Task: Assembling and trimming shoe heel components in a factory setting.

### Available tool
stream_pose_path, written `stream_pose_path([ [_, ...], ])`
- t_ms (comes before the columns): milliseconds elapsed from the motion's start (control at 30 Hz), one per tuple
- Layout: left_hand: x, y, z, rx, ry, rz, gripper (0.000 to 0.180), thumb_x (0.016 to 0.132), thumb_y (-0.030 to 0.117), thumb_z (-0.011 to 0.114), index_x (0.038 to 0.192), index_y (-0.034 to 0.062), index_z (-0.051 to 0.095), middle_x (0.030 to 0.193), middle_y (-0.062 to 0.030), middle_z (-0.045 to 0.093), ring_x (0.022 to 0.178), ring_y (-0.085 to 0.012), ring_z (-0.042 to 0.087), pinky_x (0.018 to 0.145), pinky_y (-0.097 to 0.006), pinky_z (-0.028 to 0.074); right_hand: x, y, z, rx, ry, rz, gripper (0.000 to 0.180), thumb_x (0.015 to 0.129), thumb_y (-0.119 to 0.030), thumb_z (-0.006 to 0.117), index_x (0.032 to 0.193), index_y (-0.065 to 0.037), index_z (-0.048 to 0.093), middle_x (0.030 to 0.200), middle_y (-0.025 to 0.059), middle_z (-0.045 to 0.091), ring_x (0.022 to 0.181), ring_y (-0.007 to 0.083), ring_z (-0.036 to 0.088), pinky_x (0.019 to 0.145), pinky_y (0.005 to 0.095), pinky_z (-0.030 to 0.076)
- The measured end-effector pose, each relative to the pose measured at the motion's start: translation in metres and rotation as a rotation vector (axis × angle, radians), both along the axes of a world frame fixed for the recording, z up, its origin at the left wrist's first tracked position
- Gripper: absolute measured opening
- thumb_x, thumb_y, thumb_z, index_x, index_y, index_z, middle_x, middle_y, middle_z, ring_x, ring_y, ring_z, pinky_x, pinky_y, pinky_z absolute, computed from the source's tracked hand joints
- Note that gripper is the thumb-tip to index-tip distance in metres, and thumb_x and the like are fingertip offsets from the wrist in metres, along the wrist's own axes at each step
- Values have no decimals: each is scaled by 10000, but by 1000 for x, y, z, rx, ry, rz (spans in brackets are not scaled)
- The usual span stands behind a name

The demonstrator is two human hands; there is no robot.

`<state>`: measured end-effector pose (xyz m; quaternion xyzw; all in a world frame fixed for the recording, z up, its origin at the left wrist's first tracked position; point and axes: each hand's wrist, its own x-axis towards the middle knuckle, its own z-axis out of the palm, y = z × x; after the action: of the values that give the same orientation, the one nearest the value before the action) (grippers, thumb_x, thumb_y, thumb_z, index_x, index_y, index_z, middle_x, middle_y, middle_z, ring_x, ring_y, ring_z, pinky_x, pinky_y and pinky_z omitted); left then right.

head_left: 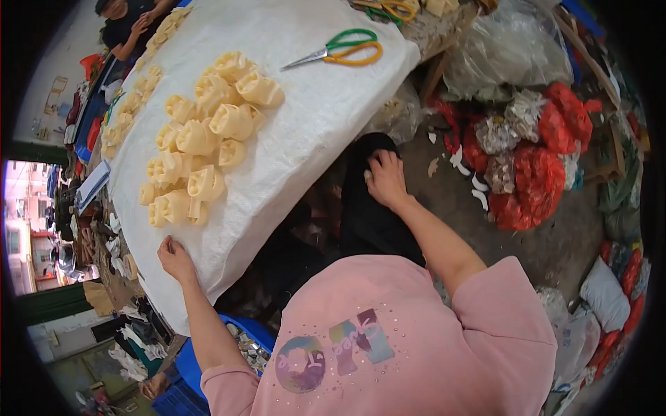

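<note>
1. Our left hand (176,258) rests flat, grip apart, on the desk's white woven sheet (305,125).
2. Our right hand (386,179) presses dark cloth (371,222), grip apart.
3. Yellow moulded pieces (201,139) and scissors (340,51) lie beyond.

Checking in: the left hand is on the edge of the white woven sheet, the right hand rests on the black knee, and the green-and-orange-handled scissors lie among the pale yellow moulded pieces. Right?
Not quite. In the head view, the green-and-orange-handled scissors lie apart from the pale yellow moulded pieces, on bare white woven sheet. The left hand on the sheet's edge and the right hand on the black knee are as stated.
</note>
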<state>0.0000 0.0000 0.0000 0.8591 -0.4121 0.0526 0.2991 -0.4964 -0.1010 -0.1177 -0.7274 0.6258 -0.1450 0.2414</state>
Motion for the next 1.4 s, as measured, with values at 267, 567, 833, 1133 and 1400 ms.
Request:
stream_pose_path([
  [267, -11, 1, -2, -55, 16, 8, 271, 856, 60, 537, 1100, -29, 614, 1116, -162, 610, 1038, -275, 594, 916, -354, 466, 6, -24, -9, -343, 66, -78, 426, 787, -227, 609, 1168, -39, 599, 1263, 125, 479, 1181, 312, 415, 979, 435, 345],
  [567, -12, -3, 4, 18, -40, 33, 270, 853, 50, 538, 1097, -40, 609, 1110, -163, 612, 1035, -263, 600, 911, -345, 468, 15, -13, -10, -342, -59, -10, 205, 722, -170, 656, 898, -67, 651, 1040, 94, 532, 1001, 292, 464, 798, 410, 384],
  [833, -14, -5, 7, -1, 14, 44, 269, 853, 58, 553, 1098, -31, 618, 1107, -170, 618, 1027, -263, 606, 913, -347, 466, 6, -12, -16, -386, -60, -154, 336, 769, -227, 623, 1065, -73, 660, 1238, 127, 503, 1171, 303, 413, 968, 447, 333],
  [1133, -5, -2, 5, 44, -32, 61, 259, 854, 83, 558, 1080, -8, 647, 1100, -162, 634, 1011, -269, 610, 911, -351, 461, 18, -17, -13, -285, -112, -141, 382, 783, -251, 620, 1136, -109, 653, 1295, 104, 492, 1209, 303, 395, 1004, 469, 307],
  [1400, -14, -9, 6, 59, -47, 63, 260, 856, 88, 553, 1077, -9, 650, 1084, -155, 641, 989, -265, 617, 897, -347, 468, 10, -16, -14, -257, -116, -161, 374, 807, -271, 618, 1139, -100, 646, 1287, 89, 490, 1220, 297, 389, 1011, 457, 309],
])
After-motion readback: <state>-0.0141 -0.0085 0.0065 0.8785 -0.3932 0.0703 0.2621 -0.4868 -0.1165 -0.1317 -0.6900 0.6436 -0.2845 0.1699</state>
